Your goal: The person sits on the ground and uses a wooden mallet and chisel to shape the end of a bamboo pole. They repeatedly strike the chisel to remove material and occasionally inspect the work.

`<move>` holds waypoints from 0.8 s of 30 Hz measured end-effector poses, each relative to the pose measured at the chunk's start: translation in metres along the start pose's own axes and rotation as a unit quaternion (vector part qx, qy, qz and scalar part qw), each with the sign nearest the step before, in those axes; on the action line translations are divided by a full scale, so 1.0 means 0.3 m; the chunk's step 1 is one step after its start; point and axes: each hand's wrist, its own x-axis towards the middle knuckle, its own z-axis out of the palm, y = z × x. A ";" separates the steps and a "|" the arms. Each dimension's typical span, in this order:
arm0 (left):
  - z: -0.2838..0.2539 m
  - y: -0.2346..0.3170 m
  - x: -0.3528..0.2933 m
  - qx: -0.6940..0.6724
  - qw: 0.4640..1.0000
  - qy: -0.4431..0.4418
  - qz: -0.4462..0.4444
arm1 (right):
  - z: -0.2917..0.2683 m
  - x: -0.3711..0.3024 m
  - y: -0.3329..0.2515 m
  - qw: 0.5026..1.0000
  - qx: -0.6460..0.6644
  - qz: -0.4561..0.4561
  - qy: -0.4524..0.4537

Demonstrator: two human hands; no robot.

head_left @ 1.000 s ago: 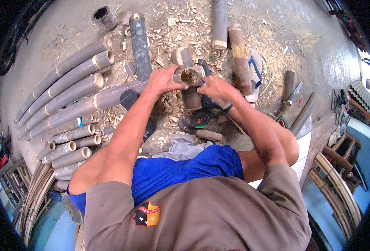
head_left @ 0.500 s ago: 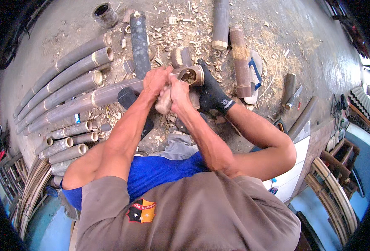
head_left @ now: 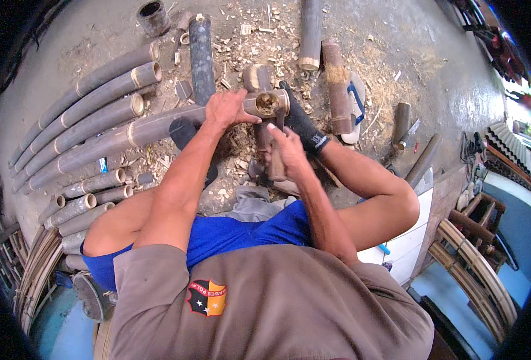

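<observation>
A long bamboo pole (head_left: 157, 125) lies across in front of me, its right end resting over a short bamboo log (head_left: 258, 77). Near that end a hole (head_left: 268, 103) is cut in its upper side, with rough pale fibres inside. My left hand (head_left: 225, 109) is closed over the pole just left of the hole. My right hand (head_left: 287, 151) grips a short-bladed tool with a thick wooden handle (head_left: 276, 170). Its dark blade points away from me, close to the hole's right side; whether it touches the pole cannot be told. My black-socked foot (head_left: 301, 125) is beside the pole's end.
Several bamboo poles (head_left: 88, 114) lie at the left, with shorter cut pieces (head_left: 70, 211) nearer me. Wood chips (head_left: 235, 51) cover the floor. More bamboo lengths (head_left: 337, 90), a sandal (head_left: 355, 111) and a blade (head_left: 410, 133) lie to the right. A pot (head_left: 153, 21) stands far left.
My right hand has moved right and nearer me with the tool, off the hole's left edge. My left hand has left the tool and lies on the pole. The hole is now uncovered.
</observation>
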 end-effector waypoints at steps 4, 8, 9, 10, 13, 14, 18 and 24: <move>-0.042 0.040 0.032 -0.161 0.963 0.205 0.063 | -0.133 -0.065 -0.222 0.940 -0.318 -0.108 -0.060; -0.177 0.189 0.143 -0.291 0.888 0.275 0.228 | -0.134 -0.005 -0.556 0.760 -0.617 -0.132 -0.158; -0.227 0.230 0.177 -0.306 0.866 0.264 0.295 | -0.123 -0.006 -0.648 0.729 -0.658 -0.149 -0.116; -0.269 0.272 0.200 -0.348 0.867 0.218 0.282 | -0.105 0.006 -0.758 0.758 -0.621 -0.125 -0.155; -0.379 0.315 0.247 -0.467 0.841 0.171 0.215 | -0.045 0.027 -0.979 0.923 -0.332 -0.167 -0.099; -0.394 0.309 0.252 -0.496 0.840 0.163 0.148 | -0.027 0.031 -1.024 0.927 -0.280 -0.201 -0.147; -0.307 0.275 0.240 -0.578 0.777 0.249 -0.015 | 0.137 0.259 -0.824 0.897 -0.291 -0.321 -0.090; -0.016 0.250 0.230 -0.798 0.418 0.360 -0.243 | 0.353 0.635 -0.458 0.835 -0.409 -0.291 -0.228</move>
